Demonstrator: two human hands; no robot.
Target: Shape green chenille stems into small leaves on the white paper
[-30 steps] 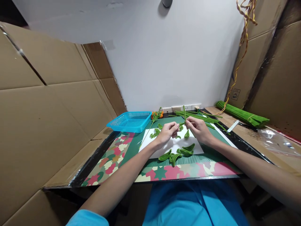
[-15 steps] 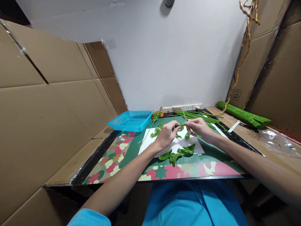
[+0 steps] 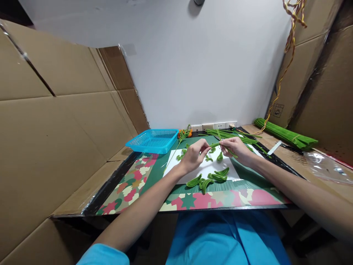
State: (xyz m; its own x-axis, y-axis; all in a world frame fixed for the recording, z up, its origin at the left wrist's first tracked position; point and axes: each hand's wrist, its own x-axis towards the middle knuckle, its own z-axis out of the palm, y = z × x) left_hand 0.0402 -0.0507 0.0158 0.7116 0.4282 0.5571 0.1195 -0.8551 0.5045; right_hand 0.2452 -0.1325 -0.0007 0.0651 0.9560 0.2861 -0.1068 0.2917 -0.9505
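Above a white paper (image 3: 179, 178), my left hand (image 3: 195, 155) pinches one end of a fuzzy green stem (image 3: 214, 145). My right hand (image 3: 234, 148) grips the same stem a short way to the right, where another green strand crosses it. Part of the stem slants down below my right fingers. Several looped green leaf shapes (image 3: 217, 178) lie along the paper's front edge. Smaller curled green pieces (image 3: 209, 158) rest on the paper beneath my hands.
A blue plastic basket (image 3: 154, 141) stands at the back left beside orange flowers (image 3: 185, 133). Loose green stems (image 3: 237, 137) lie behind my right hand. A thick green bundle (image 3: 286, 133), a white strip (image 3: 274, 148) and a clear plastic bag (image 3: 328, 167) are on the right.
My hands have drawn slightly apart, so more of the green stem shows between them. My right hand has shifted a little to the right.
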